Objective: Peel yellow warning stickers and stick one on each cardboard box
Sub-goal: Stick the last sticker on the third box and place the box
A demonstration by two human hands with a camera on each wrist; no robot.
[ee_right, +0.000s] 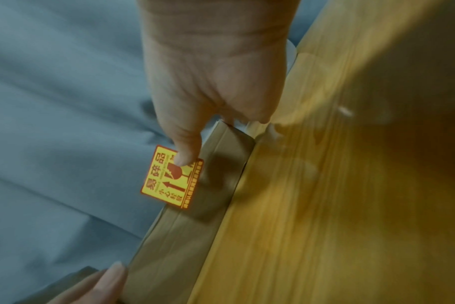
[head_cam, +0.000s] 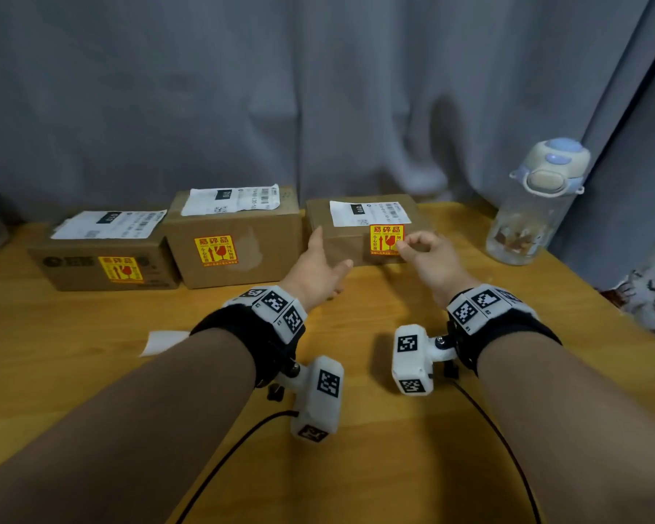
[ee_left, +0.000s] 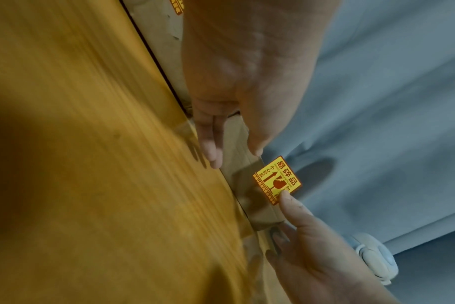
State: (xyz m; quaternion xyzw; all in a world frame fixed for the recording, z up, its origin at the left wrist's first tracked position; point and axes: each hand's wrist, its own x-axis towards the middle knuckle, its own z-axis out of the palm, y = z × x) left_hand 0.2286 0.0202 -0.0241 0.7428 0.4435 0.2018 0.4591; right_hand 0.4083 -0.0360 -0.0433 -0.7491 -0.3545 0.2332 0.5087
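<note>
The right hand (head_cam: 428,259) pinches a yellow fragile sticker (head_cam: 385,239) against the rightmost cardboard box (head_cam: 341,242); the left hand (head_cam: 320,270), fingers straight, steadies it on the wooden table (head_cam: 375,467) before gray curtains (head_cam: 243,88).

Your head cam looks forward and down over the yellow wooden desk (head_cam: 394,429). Both wrist cams sit close, low, facing along your fingers; all three share the square yellow warning sticker (head_cam: 385,239) (ee_left: 277,180) (ee_right: 172,176).
</note>
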